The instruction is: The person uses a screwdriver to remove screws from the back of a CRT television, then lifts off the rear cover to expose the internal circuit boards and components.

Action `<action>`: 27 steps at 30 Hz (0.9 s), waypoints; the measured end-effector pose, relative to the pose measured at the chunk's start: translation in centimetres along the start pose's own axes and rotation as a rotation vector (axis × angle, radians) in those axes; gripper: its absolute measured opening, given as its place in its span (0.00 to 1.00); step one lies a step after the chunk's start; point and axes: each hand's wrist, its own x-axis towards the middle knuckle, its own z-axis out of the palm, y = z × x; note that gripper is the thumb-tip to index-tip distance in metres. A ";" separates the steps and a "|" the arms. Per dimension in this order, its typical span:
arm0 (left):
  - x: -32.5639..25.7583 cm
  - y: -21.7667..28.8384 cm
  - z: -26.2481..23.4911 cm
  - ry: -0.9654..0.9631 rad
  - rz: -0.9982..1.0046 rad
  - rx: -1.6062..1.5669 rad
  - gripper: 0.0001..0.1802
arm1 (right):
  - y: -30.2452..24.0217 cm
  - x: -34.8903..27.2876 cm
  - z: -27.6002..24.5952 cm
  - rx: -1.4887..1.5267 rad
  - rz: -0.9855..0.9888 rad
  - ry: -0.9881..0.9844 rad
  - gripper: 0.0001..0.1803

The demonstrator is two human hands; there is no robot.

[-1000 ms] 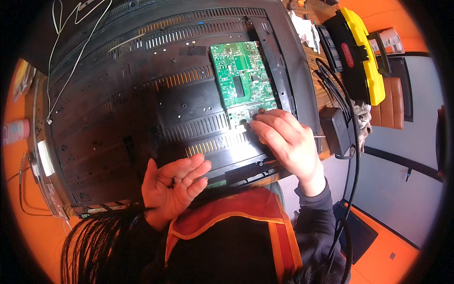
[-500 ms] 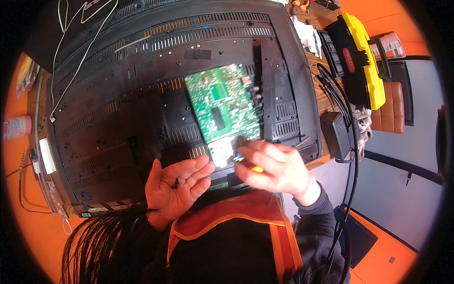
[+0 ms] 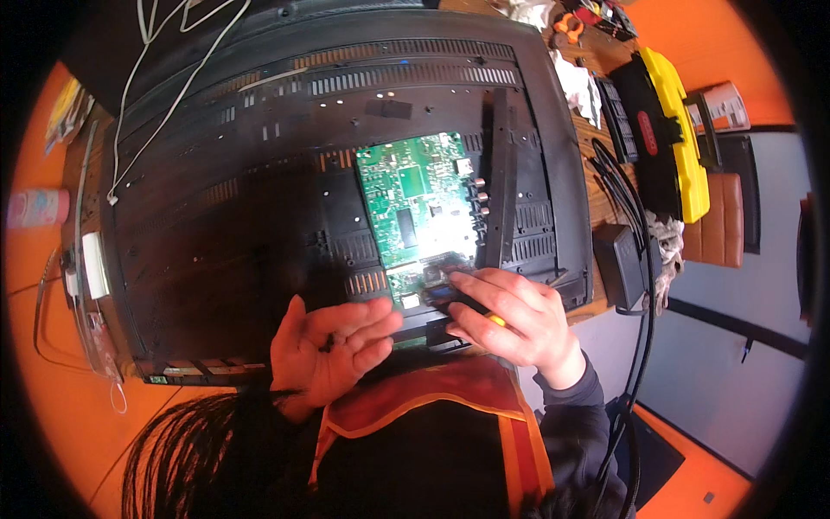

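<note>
A green circuit board (image 3: pixel 389 199) lies on the black back panel (image 3: pixel 216 259) of a large flat screen, strong glare on its right part. My right hand (image 3: pixel 523 324) is closed round a screwdriver with a yellow patch on its handle (image 3: pixel 494 319); a thin rod shows past the knuckles. Its thumb and fingertips are at the board's lower right corner, by a blurred dark piece (image 3: pixel 443 292) that I cannot make out. Left of them, my left hand (image 3: pixel 324 346) is palm up and cupped, with a few small dark screws (image 3: pixel 328 342) in it.
Black cables (image 3: pixel 618 186) and a black box-shaped adapter (image 3: pixel 618 268) sit at the table's right side, below a black-and-yellow toolbox (image 3: pixel 670 134). A white cord (image 3: pixel 164 104) crosses the panel's upper left. A pink cup (image 3: pixel 39 208) stands far left.
The view has shifted, so the scene sits slightly lower and further right. The glare has spread over the board's right part. Both hands keep nearly the same places.
</note>
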 end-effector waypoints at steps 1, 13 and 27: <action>-0.2 0.4 0.5 -0.039 -0.004 0.016 0.37 | 0.0 -0.1 -0.2 -0.014 -0.004 -0.008 0.10; -6.1 10.3 8.2 0.196 0.713 0.344 0.25 | 0.8 2.2 -1.0 0.005 -0.300 0.072 0.10; -14.2 42.8 5.6 1.142 1.328 0.518 0.08 | 0.6 3.9 -1.3 0.006 -0.239 -0.072 0.16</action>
